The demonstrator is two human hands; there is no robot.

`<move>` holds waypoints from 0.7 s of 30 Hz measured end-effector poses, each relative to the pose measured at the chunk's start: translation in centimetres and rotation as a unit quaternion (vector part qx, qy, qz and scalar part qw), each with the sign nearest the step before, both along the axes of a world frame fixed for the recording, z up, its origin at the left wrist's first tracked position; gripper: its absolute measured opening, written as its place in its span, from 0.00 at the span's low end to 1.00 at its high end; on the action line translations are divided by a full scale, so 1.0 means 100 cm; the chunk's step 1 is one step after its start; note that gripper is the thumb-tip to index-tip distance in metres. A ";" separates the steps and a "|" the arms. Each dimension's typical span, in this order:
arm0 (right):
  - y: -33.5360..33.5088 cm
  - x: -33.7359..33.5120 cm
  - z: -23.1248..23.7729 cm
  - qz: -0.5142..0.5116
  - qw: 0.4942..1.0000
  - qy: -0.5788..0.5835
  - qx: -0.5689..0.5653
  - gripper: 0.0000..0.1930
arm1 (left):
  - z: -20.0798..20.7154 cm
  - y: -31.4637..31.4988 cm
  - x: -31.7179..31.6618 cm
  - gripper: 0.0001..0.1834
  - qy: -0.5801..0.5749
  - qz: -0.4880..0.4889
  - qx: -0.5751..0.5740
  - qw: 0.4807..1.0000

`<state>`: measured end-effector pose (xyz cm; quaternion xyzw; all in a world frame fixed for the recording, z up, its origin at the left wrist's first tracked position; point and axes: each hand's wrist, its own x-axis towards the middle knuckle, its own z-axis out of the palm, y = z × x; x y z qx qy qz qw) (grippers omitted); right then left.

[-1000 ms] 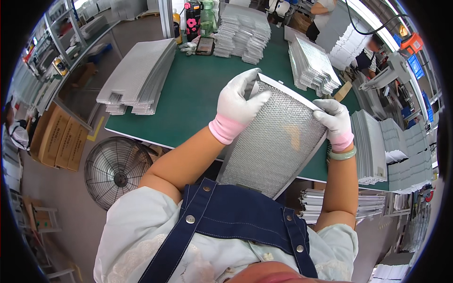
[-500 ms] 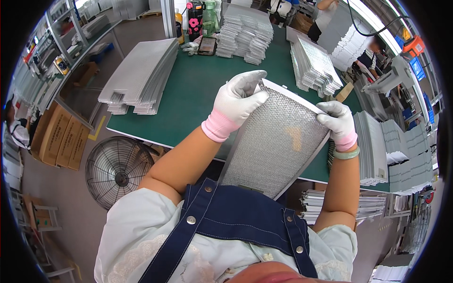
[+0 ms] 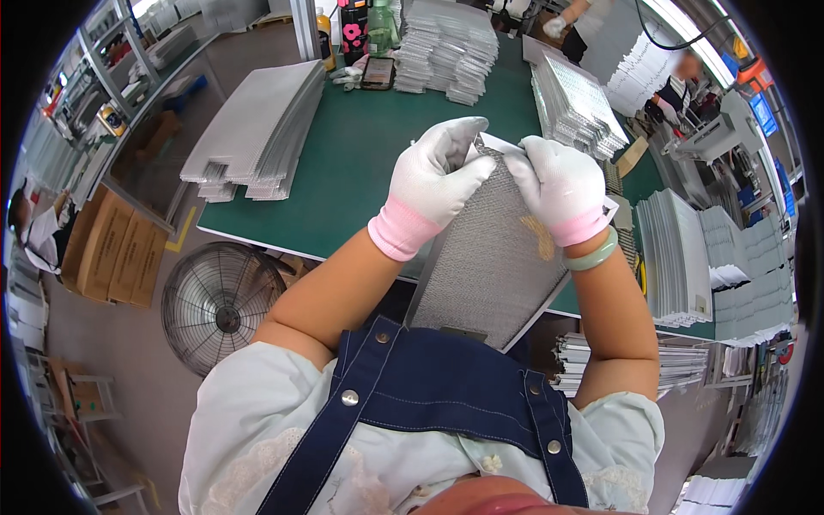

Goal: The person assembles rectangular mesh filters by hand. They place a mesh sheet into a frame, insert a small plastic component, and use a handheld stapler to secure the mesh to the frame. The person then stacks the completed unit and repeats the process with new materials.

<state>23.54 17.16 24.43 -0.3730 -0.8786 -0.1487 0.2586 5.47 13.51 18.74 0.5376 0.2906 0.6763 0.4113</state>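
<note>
A framed silver mesh filter panel [image 3: 489, 257] stands tilted in front of me, its lower end close to my navy apron. My left hand [image 3: 439, 176], in a white glove with a pink cuff, is closed on the panel's upper left corner. Also gloved, my right hand [image 3: 558, 190] pinches the top edge a short way from the left one. That hand and wrist cover the panel's upper right corner. A yellowish mark shows on the mesh beside my right wrist, which wears a pale green bangle [image 3: 594, 251].
Stacks of flat mesh panels lie on the green table at left [image 3: 257, 120], at the back [image 3: 446, 47] and at back right [image 3: 577, 103]. White panels [image 3: 674, 257] stand at right. A phone [image 3: 378, 73] and bottles are at the back. A floor fan [image 3: 225, 309] stands at left.
My right hand has moved left along the top edge, from the panel's upper right corner to near my left hand. The left hand keeps its hold on the corner.
</note>
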 end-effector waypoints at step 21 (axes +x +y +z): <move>-0.011 0.002 -0.014 0.051 0.997 0.027 0.055 0.14 | -0.013 -0.005 -0.009 0.26 0.244 0.150 0.135 0.948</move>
